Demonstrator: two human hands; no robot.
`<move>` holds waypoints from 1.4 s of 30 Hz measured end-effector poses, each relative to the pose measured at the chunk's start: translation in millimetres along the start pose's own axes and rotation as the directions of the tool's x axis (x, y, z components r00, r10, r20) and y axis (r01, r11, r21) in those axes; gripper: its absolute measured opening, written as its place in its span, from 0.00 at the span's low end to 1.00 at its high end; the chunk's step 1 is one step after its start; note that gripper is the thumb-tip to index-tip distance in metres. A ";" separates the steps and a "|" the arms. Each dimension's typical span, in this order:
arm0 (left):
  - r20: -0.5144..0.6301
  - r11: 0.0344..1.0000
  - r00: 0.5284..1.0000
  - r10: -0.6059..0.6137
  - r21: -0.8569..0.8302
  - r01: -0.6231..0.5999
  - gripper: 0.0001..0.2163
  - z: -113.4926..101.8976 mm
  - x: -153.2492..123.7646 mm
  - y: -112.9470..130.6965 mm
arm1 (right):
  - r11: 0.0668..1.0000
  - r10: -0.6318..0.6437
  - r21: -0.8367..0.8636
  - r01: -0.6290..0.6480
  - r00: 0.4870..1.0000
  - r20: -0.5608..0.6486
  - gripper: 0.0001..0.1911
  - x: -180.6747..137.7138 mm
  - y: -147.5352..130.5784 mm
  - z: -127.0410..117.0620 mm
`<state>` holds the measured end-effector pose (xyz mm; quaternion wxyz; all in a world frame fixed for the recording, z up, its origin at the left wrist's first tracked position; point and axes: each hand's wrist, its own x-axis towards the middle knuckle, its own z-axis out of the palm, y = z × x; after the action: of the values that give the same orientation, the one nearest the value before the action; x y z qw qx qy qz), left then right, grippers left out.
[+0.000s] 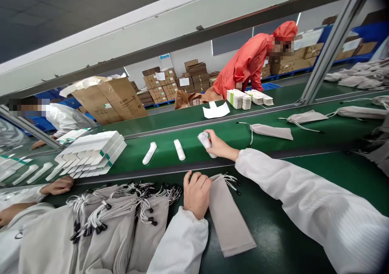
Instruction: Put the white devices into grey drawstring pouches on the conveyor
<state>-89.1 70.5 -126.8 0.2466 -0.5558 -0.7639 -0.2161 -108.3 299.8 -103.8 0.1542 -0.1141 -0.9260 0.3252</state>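
Observation:
My right hand [221, 145] is closed around a white handheld device [204, 139] over the green conveyor belt [165, 138]. Two similar white devices, one upright-looking [179, 149] and one slanted [149, 153], lie on the belt to its left. Nearer to me, the curled fingers of my left hand [197, 194] grip the top left edge of a flat grey drawstring pouch [229, 217]. White cords with dark ends spill from the pouch's top; my fingertips there are partly hidden. Left of that hand lies a pile of grey drawstring pouches [109, 225].
White boxes [94, 152] are stacked on the belt at left, beside a co-worker's hand [57, 185]. Filled pouches [272, 131] lie along the belt at right. Across the line, a person in red [243, 63] bends over white cartons [238, 99]. A metal post [334, 47] rises at right.

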 end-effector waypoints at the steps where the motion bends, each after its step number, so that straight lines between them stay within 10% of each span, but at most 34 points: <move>1: 0.019 0.999 1.000 0.011 -0.049 -0.010 0.10 -3.8 1.9 -0.6 | 0.993 -0.015 0.113 0.016 1.000 -0.012 0.45 -8.8 -1.7 -8.6; 5: 0.146 0.936 0.988 -0.055 -0.338 0.102 0.09 -19.3 10.2 0.8 | 0.665 -0.047 0.742 0.085 0.996 -0.072 0.52 -52.0 -17.2 -29.7; 8: 0.196 0.766 0.961 -0.193 -0.582 0.273 0.07 -30.0 16.3 7.7 | 0.476 -0.043 0.875 0.089 0.996 -0.077 0.53 -80.2 -27.6 -29.4; 14: 0.133 0.611 0.892 -0.432 -0.685 0.398 0.05 -46.4 29.6 29.0 | 0.668 -0.196 0.737 0.108 0.980 0.034 0.20 -108.7 -35.6 -23.1; 21: 0.156 0.340 0.762 -0.629 -0.826 0.450 0.07 -47.1 39.7 35.9 | 0.737 -0.166 0.674 -0.044 0.955 0.244 0.22 -122.1 -44.0 -23.7; 28: 0.199 0.100 0.554 -0.809 -0.881 0.463 0.18 -50.8 38.2 13.2 | 0.130 -0.084 0.979 -0.156 0.982 0.168 0.08 -128.2 -55.6 -82.7; 30: 0.241 0.128 0.592 -0.769 -0.849 0.512 0.21 -42.9 37.9 10.2 | 0.073 -0.039 0.996 -0.049 0.998 0.052 0.08 -123.9 -53.2 -101.1; 33: 0.309 0.392 0.710 -0.633 -0.662 0.638 0.24 -19.5 35.8 9.0 | 0.188 0.113 0.943 0.274 0.948 -0.298 0.07 -106.6 -41.1 -122.0; 37: 0.318 0.748 0.811 -0.490 -0.324 0.579 0.20 17.0 26.2 1.6 | 0.749 0.078 0.511 0.421 0.711 -0.699 0.05 -72.2 -20.7 -133.0; 42: 0.320 0.882 0.873 -0.369 -0.173 0.437 0.13 34.3 7.9 -14.1 | 0.992 -0.125 -0.058 0.111 0.926 -0.358 0.28 -23.1 -6.9 -86.0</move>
<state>-109.3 93.0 -149.7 0.0171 -0.4332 -0.8585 -0.2738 -56.8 336.1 -40.6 0.3386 -0.1187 -0.8929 0.2720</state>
